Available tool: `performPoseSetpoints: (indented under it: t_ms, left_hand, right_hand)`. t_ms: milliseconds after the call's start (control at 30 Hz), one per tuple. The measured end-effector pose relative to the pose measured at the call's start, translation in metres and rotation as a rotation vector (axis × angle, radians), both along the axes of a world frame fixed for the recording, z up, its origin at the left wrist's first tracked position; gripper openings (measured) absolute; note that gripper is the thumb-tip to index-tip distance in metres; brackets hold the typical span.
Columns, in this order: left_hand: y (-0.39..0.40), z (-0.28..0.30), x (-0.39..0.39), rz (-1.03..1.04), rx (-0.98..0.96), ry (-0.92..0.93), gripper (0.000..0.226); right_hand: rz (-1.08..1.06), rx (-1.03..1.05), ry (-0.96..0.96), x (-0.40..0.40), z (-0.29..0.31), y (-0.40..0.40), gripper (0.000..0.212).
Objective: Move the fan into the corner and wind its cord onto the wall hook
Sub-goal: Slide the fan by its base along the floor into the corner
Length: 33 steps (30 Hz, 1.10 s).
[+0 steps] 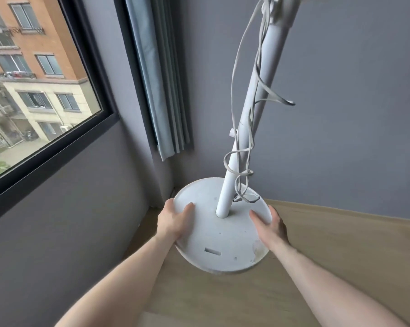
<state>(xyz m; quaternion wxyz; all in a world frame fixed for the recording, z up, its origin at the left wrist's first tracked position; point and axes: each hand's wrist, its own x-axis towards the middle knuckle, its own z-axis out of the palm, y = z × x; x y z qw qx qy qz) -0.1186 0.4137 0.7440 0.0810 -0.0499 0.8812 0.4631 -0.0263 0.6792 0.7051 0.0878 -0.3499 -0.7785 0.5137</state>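
Note:
A white pedestal fan stands close to the room corner. Its round base [223,241] rests on the wooden floor and its pole [251,109] rises toward the top edge, where the fan head is cut off. The grey-white cord [240,161] is looped loosely around the pole, with coils hanging just above the base and one loop sticking out to the right. My left hand [175,220] grips the base's left rim, thumb on top. My right hand [269,226] grips the right rim. No wall hook is in view.
Grey walls meet in the corner [168,185] just behind the base. A grey-green curtain [166,90] hangs left of the pole, beside a dark-framed window [57,128]. Light wooden floor [329,244] stretches right and toward me.

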Motion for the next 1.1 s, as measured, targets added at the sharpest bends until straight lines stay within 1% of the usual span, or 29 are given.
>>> performPoseSetpoints:
  t_ms: [67, 133, 167, 400, 500, 633, 700, 767, 900, 1000, 1100]
  left_hand:
    - [0.030, 0.003, -0.012, -0.040, 0.010, 0.009, 0.043]
    - [0.068, 0.007, -0.030, -0.082, 0.035, 0.012, 0.045]
    - [0.082, 0.008, -0.036, -0.101, 0.046, 0.005, 0.046]
    - [0.205, 0.017, -0.081, -0.213, 0.043, -0.018, 0.048]
    - [0.257, 0.017, -0.086, -0.245, 0.036, -0.038, 0.051]
    - [0.326, 0.020, -0.088, -0.269, 0.042, -0.041, 0.052]
    - [0.360, 0.019, -0.084, -0.261, 0.046, -0.044, 0.052]
    - [0.393, 0.018, -0.076, -0.247, 0.054, -0.050, 0.051]
    - [0.462, 0.016, -0.052, -0.220, 0.071, -0.069, 0.050]
    - [0.507, 0.018, -0.040, -0.215, 0.078, -0.078, 0.050]
    - [0.541, 0.021, -0.035, -0.210, 0.073, -0.082, 0.051]
  right_hand:
    - [-0.022, 0.019, 0.006, -0.004, 0.003, 0.026, 0.073]
    - [-0.073, 0.038, 0.032, -0.011, 0.010, 0.056, 0.059]
    - [-0.097, 0.038, 0.032, -0.013, 0.011, 0.068, 0.056]
    - [-0.232, 0.031, 0.031, -0.031, 0.021, 0.180, 0.066]
    - [-0.276, -0.004, 0.012, -0.026, 0.023, 0.226, 0.081]
    - [-0.298, -0.008, 0.003, -0.022, 0.027, 0.290, 0.076]
    - [-0.300, 0.005, -0.008, -0.016, 0.027, 0.324, 0.079]
    - [-0.293, 0.015, -0.022, -0.010, 0.026, 0.361, 0.081]
    - [-0.267, 0.019, -0.041, 0.009, 0.030, 0.434, 0.077]
    - [-0.262, 0.014, -0.042, 0.019, 0.034, 0.478, 0.076]
    - [-0.260, 0.021, -0.033, 0.024, 0.037, 0.510, 0.070]
